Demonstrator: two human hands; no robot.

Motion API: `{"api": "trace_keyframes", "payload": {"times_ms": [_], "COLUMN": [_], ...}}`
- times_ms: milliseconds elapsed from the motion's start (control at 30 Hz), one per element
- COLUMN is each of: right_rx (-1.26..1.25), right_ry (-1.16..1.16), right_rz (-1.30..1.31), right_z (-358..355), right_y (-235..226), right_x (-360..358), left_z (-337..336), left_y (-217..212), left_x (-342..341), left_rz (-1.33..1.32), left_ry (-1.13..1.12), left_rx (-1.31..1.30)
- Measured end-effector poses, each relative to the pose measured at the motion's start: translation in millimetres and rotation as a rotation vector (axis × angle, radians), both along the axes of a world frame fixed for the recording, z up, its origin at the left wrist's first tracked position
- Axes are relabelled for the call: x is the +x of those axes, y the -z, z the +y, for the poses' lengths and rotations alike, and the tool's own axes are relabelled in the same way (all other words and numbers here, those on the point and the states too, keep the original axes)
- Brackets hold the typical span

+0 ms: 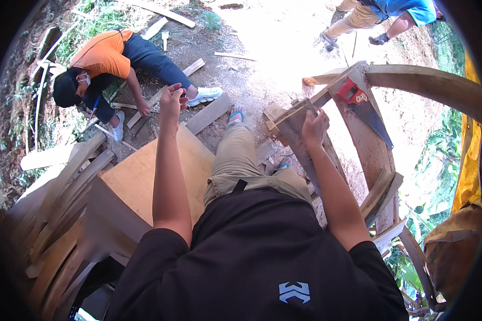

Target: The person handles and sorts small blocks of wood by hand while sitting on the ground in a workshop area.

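My left hand point(171, 108) is raised in front of me with its fingers curled together. A small dark thing shows at its fingertips, too small to name. To the right, my right hand point(315, 127) closes over the edge of a wooden frame point(292, 113) built of boards and strips. Just beyond that hand, a handsaw point(353, 93) with a red handle and dark blade lies on a broad wooden plank point(363, 142). Neither of my hands touches the saw.
A co-worker in an orange shirt point(103, 53) crouches at the far left among offcuts. Another person in blue point(409, 12) is at the far right. A plywood sheet point(144, 176) and stacked curved boards point(64, 214) stand left; a curved beam point(423, 79) arches right.
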State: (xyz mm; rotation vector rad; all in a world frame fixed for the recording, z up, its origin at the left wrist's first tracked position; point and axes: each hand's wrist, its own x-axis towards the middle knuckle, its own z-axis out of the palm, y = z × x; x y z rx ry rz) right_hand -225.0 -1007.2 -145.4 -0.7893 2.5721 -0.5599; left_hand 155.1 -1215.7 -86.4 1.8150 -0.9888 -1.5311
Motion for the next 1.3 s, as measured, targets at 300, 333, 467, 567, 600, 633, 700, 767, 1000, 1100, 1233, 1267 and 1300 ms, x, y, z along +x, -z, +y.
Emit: {"api": "trace_keyframes", "payload": {"times_ms": [300, 333, 467, 567, 600, 633, 700, 767, 1000, 1100, 1233, 1267, 1300], "right_rx": [0.18, 0.167, 0.183, 0.226, 0.237, 0.244, 0.251, 0.214, 0.252, 0.252, 0.18, 0.161, 0.178], "right_ry": [0.383, 0.387, 0.394, 0.371, 0.375, 0.379, 0.387, 0.401, 0.405, 0.399, 0.391, 0.4, 0.41], "right_rz": [0.283, 0.282, 0.248, 0.248, 0.251, 0.247, 0.252, 0.278, 0.225, 0.236, 0.289, 0.285, 0.287], "right_z": [-52.9, -55.4, -60.4, -67.7, -69.9, -73.1, -72.9, -64.3, -63.0, -61.5, -58.3, -59.2, -59.9], "right_y": [10.2, 11.0, 3.4, -5.7, -12.7, -13.5, -7.6, -0.6, -2.1, -0.1, 5.1, 6.9, 8.1], "right_x": [19.4, 19.0, 23.6, 19.8, 15.9, 16.0, 15.8, 15.7, 15.5, 16.6, 15.0, 14.4, 14.6], "left_z": [-56.1, -57.8, -57.3, -54.7, -54.8, -55.8, -53.6, -50.1, -57.6, -69.0, -82.6, -86.9, -92.0], "left_y": [40.5, 45.3, 41.6, 43.9, 39.0, 39.6, 40.6, 39.3, 12.4, 1.7, -18.4, -21.8, -26.4], "left_x": [32.4, 34.6, 35.1, 39.1, 37.6, 37.8, 40.8, 46.7, 57.2, 60.2, 65.5, 66.3, 69.6], "left_rz": [-0.092, -0.097, -0.103, -0.092, -0.083, -0.081, -0.105, -0.121, -0.135, -0.146, -0.175, -0.19, -0.184], "left_ry": [0.221, 0.243, 0.322, 0.342, 0.34, 0.337, 0.333, 0.342, 0.362, 0.354, 0.306, 0.296, 0.285], "left_rx": [0.223, 0.258, 0.33, 0.362, 0.363, 0.359, 0.386, 0.415, 0.356, 0.319, 0.28, 0.262, 0.25]}}
